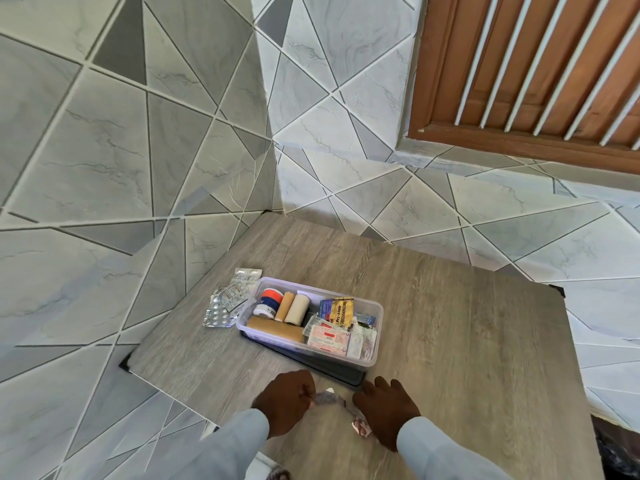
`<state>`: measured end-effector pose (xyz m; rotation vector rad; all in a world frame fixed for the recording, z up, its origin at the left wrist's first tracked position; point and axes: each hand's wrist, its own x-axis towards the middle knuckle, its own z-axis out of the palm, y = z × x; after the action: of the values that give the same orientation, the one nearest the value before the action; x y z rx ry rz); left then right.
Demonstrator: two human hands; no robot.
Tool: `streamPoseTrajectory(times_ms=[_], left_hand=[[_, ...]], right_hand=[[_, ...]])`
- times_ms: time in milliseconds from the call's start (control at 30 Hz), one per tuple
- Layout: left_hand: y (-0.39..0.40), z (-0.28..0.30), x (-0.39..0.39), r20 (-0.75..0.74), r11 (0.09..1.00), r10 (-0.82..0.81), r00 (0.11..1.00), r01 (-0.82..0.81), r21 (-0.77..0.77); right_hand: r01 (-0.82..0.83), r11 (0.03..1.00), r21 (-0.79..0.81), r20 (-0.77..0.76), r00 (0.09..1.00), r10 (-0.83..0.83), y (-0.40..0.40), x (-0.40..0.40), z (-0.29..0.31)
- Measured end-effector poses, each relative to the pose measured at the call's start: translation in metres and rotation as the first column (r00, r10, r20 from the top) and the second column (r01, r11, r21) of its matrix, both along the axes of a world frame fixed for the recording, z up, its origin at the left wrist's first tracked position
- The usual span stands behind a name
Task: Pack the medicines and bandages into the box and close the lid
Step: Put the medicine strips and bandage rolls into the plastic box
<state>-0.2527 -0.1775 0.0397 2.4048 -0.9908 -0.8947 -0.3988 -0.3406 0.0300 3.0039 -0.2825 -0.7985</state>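
Observation:
A clear plastic box stands open on the wooden table, on top of its dark lid. Inside lie bandage rolls, a tape roll and several pill packets. Loose silver blister strips lie on the table left of the box. In front of the box, my left hand pinches a silvery blister strip. My right hand rests beside it over another small packet; whether it grips that one is unclear.
The table stands in a corner of grey tiled walls and floor. A brown door with white slats is at the upper right. The table's near-left edge runs close to my left sleeve.

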Motion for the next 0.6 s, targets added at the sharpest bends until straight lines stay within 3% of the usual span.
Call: streamPoseTrajectory(times_ms=[400,500,600], left_hand=[[0.004,0.013,0.003,0.030,1.000,0.014,0.999,-0.013,-0.015],[0.000,0.020,0.008,0.008,0.998,0.050,0.999,-0.050,-0.049],[-0.003,0.033,0.018,-0.097,0.967,0.145,0.985,-0.162,-0.197]], right_hand=[[0.223,0.970,0.096,-0.123,0.970,-0.210,-0.005,0.008,0.003],[0.341,0.892,0.295,-0.128,0.940,-0.317,-0.001,0.010,0.006],[0.356,0.754,0.552,-0.014,0.908,-0.418,-0.003,0.016,0.024]])
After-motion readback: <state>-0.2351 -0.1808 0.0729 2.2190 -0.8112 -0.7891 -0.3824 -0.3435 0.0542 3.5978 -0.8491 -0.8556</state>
